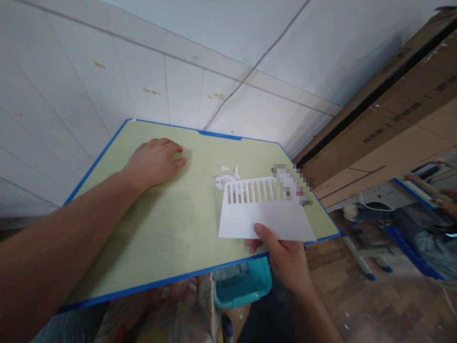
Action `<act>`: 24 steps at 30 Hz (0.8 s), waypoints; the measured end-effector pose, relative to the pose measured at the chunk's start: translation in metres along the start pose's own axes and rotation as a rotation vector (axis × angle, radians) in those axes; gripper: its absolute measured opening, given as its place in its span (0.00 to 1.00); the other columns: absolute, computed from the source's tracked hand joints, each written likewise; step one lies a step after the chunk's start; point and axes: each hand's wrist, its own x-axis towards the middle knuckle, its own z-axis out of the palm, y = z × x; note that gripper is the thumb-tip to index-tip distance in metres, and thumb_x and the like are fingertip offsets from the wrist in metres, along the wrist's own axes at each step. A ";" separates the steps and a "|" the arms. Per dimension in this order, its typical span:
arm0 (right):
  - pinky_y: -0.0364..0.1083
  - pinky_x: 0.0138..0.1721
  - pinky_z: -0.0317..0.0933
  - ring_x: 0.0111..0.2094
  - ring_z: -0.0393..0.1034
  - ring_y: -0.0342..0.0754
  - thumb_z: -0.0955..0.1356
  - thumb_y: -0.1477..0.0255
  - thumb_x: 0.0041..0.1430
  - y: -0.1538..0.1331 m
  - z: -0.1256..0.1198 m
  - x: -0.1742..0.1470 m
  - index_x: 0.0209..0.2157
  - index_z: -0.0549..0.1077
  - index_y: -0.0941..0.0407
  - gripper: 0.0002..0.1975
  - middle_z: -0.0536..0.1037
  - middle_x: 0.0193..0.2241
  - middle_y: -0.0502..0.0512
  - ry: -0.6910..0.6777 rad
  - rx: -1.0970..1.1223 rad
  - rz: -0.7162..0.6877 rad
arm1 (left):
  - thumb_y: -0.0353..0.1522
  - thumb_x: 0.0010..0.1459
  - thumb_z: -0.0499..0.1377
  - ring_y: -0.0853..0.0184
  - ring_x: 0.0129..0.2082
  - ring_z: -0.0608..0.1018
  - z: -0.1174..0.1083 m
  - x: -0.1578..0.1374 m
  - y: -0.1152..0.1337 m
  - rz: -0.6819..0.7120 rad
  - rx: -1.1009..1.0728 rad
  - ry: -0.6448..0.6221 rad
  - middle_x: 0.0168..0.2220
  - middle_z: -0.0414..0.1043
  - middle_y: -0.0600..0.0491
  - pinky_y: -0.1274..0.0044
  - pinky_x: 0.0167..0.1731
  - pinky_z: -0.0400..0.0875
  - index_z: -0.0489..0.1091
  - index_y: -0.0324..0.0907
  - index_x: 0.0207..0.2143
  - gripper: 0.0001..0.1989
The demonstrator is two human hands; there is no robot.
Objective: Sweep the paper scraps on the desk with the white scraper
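My right hand [285, 255] grips a white paper sheet [264, 219] by its near edge, thumb on top and fingers beneath. A row of narrow rounded slots runs along the sheet's far side. My left hand [157, 159] rests on the left part of the table [153, 238], thumb and fingers apart with nothing between them. Several small white paper scraps [224, 179] lie just beyond the sheet's far left corner. A blurred-out item [289, 183] sits by the sheet's far right corner; its kind cannot be made out.
The pale green tabletop has a blue rim and stands against a white panelled wall [107, 85] with a grey cable [250, 71]. Large cardboard boxes [385, 105] lean at the right. Below the front edge is a teal bin [244, 286]. Another table [416, 190] stands far right.
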 end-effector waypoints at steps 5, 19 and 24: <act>0.53 0.38 0.84 0.28 0.85 0.56 0.80 0.55 0.74 -0.004 0.009 -0.011 0.29 0.85 0.51 0.20 0.88 0.25 0.56 0.093 0.016 0.006 | 0.46 0.78 0.54 0.44 0.74 0.78 -0.005 -0.002 0.005 0.007 0.003 -0.007 0.74 0.79 0.34 0.54 0.78 0.70 0.81 0.35 0.69 0.32; 0.52 0.39 0.83 0.31 0.87 0.56 0.78 0.50 0.77 0.000 0.020 -0.002 0.28 0.83 0.51 0.26 0.90 0.28 0.59 0.106 -0.006 -0.052 | 0.45 0.79 0.54 0.42 0.75 0.77 -0.009 -0.004 0.009 -0.036 -0.003 -0.022 0.75 0.78 0.34 0.53 0.78 0.69 0.81 0.37 0.71 0.31; 0.51 0.36 0.82 0.28 0.85 0.55 0.79 0.55 0.74 0.001 0.021 0.004 0.31 0.85 0.51 0.19 0.89 0.27 0.56 -0.033 0.040 -0.036 | 0.44 0.79 0.55 0.42 0.76 0.76 -0.007 -0.003 0.007 -0.030 -0.043 -0.011 0.75 0.77 0.33 0.51 0.78 0.67 0.81 0.35 0.71 0.31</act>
